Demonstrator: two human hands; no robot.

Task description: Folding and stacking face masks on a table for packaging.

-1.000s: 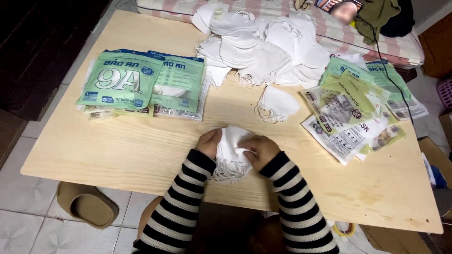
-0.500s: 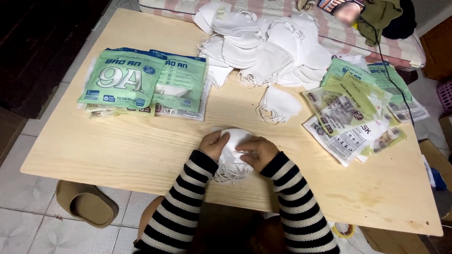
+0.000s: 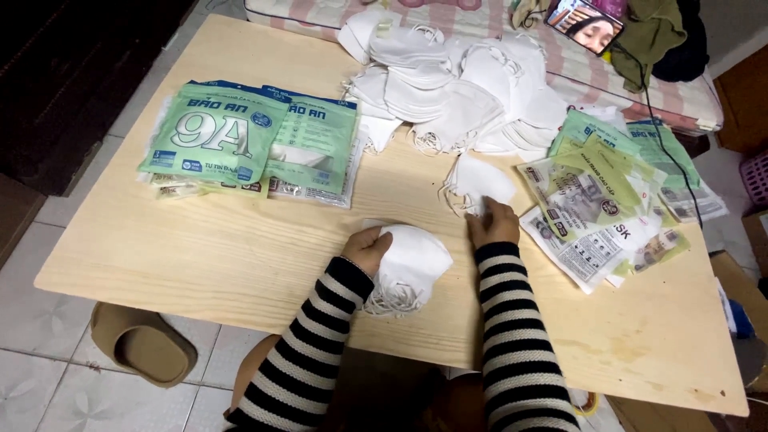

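Pale wooden desk (image 3: pixel 240 264) filling the frame, heaped white masks (image 3: pixel 456 88) at upper centre, left hand (image 3: pixel 366 250) gripping a stacked mask bundle (image 3: pixel 412 268) mid-frame, right hand (image 3: pixel 492 224) fingers pinching a loose mask (image 3: pixel 478 182); bundle likely fanning apart if grip slackens.

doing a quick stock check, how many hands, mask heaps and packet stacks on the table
hands: 2, left hand on a small white mask stack, right hand touching a single white mask
white mask heaps: 1
packet stacks: 2, sealed and loose
total: 5
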